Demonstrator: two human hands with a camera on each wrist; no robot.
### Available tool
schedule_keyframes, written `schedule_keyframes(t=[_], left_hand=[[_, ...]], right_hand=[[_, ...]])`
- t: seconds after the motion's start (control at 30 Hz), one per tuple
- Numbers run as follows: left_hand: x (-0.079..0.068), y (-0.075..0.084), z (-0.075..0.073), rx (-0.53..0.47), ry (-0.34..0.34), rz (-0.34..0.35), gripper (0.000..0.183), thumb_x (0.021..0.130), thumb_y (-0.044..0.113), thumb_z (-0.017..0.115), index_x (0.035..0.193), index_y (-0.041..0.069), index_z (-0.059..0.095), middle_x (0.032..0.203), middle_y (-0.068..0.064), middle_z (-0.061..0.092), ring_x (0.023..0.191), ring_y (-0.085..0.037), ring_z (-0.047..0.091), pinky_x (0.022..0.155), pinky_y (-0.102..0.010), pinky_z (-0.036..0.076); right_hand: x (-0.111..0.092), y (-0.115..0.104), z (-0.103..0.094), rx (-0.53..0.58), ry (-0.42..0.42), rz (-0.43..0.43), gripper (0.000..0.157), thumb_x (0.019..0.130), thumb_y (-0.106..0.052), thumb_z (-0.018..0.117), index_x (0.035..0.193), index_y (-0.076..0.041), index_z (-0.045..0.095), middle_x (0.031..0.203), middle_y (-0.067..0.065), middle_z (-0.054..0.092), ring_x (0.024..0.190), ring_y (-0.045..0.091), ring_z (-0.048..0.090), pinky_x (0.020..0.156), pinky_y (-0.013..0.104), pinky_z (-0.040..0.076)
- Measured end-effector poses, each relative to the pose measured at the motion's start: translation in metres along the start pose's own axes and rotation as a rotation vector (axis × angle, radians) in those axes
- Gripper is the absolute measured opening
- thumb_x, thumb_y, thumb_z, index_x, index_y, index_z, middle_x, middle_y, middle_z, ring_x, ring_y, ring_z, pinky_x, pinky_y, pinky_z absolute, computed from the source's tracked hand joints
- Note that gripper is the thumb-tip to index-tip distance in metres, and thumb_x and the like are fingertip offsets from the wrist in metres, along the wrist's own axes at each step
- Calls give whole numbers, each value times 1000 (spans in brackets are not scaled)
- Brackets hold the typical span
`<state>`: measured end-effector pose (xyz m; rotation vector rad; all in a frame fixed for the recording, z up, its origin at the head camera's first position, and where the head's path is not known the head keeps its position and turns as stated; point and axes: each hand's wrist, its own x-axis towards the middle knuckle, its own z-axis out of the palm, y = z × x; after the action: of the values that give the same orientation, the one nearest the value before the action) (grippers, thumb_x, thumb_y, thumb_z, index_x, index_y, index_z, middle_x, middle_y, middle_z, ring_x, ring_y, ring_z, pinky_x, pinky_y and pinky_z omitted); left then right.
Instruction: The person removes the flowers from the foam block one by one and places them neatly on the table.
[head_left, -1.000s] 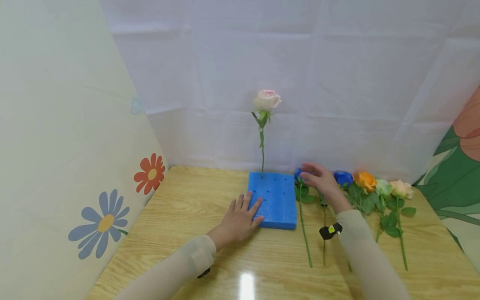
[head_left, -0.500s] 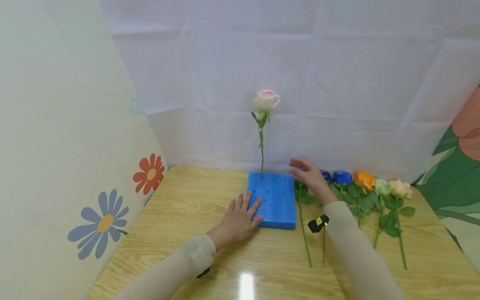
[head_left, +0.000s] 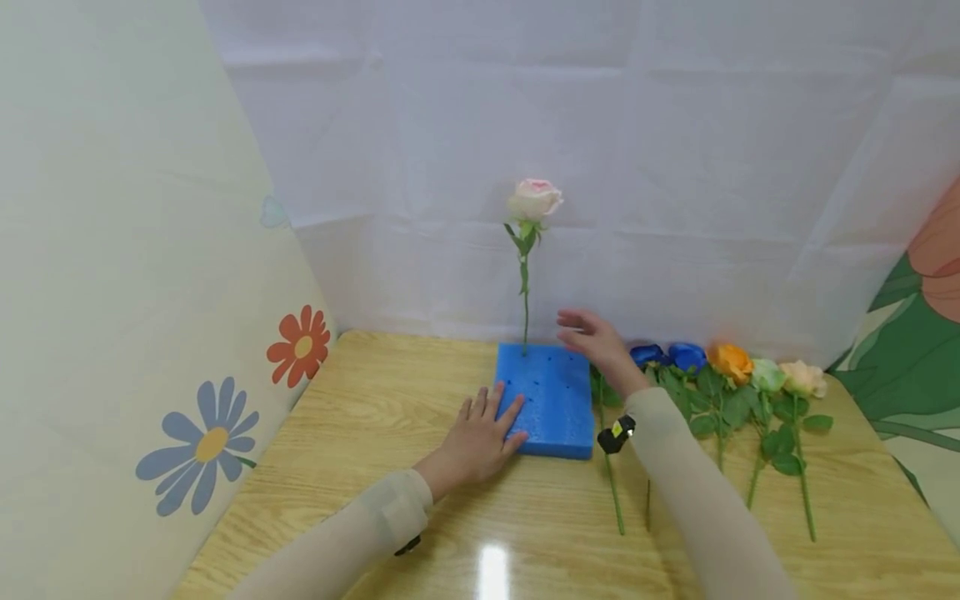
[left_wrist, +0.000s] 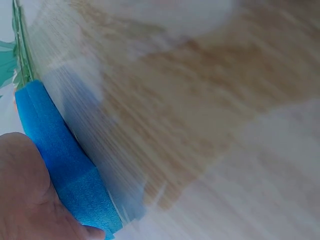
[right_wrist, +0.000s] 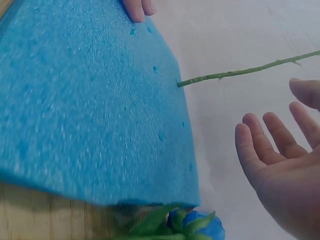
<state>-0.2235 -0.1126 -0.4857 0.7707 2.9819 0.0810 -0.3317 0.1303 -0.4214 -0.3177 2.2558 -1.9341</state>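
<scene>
A blue foam block (head_left: 558, 421) with small holes in its top lies on the table. In it stands an upright pale pink rose (head_left: 535, 200), its green stem (right_wrist: 240, 72) rising from near the back edge. My left hand (head_left: 474, 442) rests with spread fingers on the block's left front part. Over the back right corner hovers my right hand (head_left: 600, 346), fingers apart and holding nothing, to the right of the stem. Beneath that hand lies a blue rose (right_wrist: 207, 227), its bloom hidden in the head view.
Right of the block, several cut roses lie side by side on the wooden table (head_left: 390, 392): blue (head_left: 686, 357), orange (head_left: 731, 363), pale green (head_left: 767, 375) and peach (head_left: 802, 377). White cloth (head_left: 420, 167) hangs behind the table.
My right hand has moved left, from above the nearest blue rose to over the foam's back right corner. The left hand and the standing rose have kept their places.
</scene>
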Motion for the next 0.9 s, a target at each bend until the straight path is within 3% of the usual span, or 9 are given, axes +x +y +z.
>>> schedule_keyframes(t=[0.33,0.9], left_hand=[[0,0,1,8,0,-2,67,108,57,22,164,21,17,169,-20,8,151,-47,18,119,-61,22],[3,-2,1,2,-15,-5,66,108,57,22,164,22,16,169,-20,8,152,-47,17,120,-61,21]], right_hand=[[14,0,14,40,-5,-13,50,103,-11,59,151,-6,46,151,18,48,137,34,49,110,49,43],[31,-5,30,3,-17,-6,53,102,-16,63,151,-10,46,152,15,48,140,33,45,113,48,40]])
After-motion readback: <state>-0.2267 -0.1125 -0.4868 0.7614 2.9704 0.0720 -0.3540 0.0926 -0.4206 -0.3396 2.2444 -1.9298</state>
